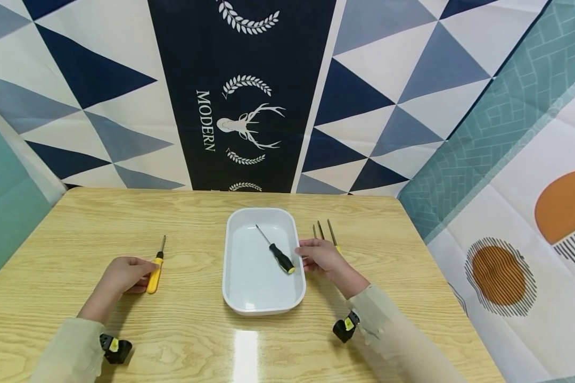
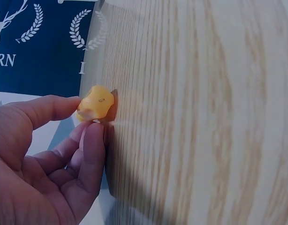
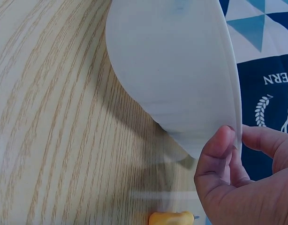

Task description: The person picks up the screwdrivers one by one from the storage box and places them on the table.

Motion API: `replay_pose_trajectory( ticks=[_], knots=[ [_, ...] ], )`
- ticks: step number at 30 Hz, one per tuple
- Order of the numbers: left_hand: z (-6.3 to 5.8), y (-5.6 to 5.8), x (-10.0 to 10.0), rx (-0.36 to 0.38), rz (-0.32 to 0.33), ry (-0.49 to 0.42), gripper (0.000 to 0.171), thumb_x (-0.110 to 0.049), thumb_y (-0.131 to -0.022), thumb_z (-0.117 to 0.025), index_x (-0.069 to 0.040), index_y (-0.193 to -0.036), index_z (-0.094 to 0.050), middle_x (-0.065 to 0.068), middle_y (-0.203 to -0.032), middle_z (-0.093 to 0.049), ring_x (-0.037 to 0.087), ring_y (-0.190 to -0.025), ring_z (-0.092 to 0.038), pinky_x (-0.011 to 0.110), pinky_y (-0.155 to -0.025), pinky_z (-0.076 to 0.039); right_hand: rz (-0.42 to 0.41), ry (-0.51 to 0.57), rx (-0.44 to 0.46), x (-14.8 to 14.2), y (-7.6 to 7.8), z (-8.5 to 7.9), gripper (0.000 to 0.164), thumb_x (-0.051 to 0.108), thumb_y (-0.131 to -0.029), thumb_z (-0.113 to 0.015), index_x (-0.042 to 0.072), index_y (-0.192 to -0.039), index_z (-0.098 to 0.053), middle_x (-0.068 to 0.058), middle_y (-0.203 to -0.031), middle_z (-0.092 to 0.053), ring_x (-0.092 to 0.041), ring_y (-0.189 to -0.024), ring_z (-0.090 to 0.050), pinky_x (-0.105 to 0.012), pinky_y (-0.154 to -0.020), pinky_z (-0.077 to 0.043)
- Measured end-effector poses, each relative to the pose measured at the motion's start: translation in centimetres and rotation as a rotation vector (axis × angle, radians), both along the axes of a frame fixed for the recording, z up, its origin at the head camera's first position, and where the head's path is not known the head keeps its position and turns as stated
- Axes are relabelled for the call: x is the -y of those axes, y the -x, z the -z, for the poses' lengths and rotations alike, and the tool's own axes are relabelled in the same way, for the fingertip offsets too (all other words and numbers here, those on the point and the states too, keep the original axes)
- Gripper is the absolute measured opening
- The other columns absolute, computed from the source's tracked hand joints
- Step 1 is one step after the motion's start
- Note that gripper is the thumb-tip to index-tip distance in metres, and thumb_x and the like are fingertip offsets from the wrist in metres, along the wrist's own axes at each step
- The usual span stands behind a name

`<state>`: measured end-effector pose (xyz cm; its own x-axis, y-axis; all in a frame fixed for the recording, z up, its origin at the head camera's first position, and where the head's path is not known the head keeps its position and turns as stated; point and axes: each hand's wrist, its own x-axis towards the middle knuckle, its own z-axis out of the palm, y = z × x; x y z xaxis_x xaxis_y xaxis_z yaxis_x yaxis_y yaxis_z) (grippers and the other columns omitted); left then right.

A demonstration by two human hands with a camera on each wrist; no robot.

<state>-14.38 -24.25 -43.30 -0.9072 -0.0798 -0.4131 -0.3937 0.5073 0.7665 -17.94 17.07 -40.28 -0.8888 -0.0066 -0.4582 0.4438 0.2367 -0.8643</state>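
My left hand (image 1: 124,274) pinches the yellow handle of a screwdriver (image 1: 155,275) between thumb and fingers, at the left of the table. The shaft points away toward the wall. In the left wrist view the handle's butt end (image 2: 98,101) faces the camera, close to the wood. Around the right rim of a white plastic tray (image 1: 227,260) my right hand (image 1: 323,258) holds with thumb and fingers, as the right wrist view shows on the tray wall (image 3: 172,79). A screwdriver with a black handle (image 1: 280,257) lies slanted inside the tray.
Beyond my right hand several screwdriver shafts (image 1: 333,232) point toward the wall; their handles are mostly hidden by the hand. A yellow handle (image 3: 170,218) shows low in the right wrist view. The wooden table (image 1: 187,330) meets a patterned cloth wall (image 1: 239,178) at the back.
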Motion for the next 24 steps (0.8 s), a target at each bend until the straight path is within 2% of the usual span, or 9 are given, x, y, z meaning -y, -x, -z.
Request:
replay_pose_trajectory(
  ticks=[10,19,24],
  knots=[
    [-0.09,-0.26,0.41,-0.004,-0.005,0.009,0.056,-0.034,-0.091,-0.056,0.013,-0.121,-0.050,0.012,-0.093,-0.064,0.008,-0.071,-0.060,0.026,-0.062,-0.057,-0.001,0.001,0.001,0.07,0.05,-0.07,0.034,0.011,-0.088,-0.062,0.000,-0.120,-0.056,-0.003,-0.077,-0.061,-0.011,-0.059,-0.055,-0.019,-0.053,-0.050],
    [-0.03,-0.41,0.90,-0.019,-0.001,-0.008,0.060,-0.037,-0.093,-0.053,0.014,-0.124,-0.047,0.023,-0.108,-0.062,0.006,-0.074,-0.061,0.026,-0.066,-0.058,-0.007,0.016,-0.002,-0.09,0.10,-0.05,0.035,0.010,-0.088,-0.062,-0.001,-0.121,-0.056,-0.002,-0.076,-0.061,-0.010,-0.059,-0.056,-0.019,-0.053,-0.050],
    [-0.40,-0.52,1.02,-0.031,-0.010,-0.025,0.061,-0.039,-0.092,-0.054,0.013,-0.123,-0.049,0.018,-0.101,-0.065,0.008,-0.074,-0.062,0.026,-0.065,-0.057,-0.012,0.017,-0.005,-0.04,0.14,0.04,0.035,0.010,-0.088,-0.061,-0.001,-0.121,-0.055,-0.003,-0.077,-0.061,-0.010,-0.059,-0.055,-0.020,-0.054,-0.050]
  ],
)
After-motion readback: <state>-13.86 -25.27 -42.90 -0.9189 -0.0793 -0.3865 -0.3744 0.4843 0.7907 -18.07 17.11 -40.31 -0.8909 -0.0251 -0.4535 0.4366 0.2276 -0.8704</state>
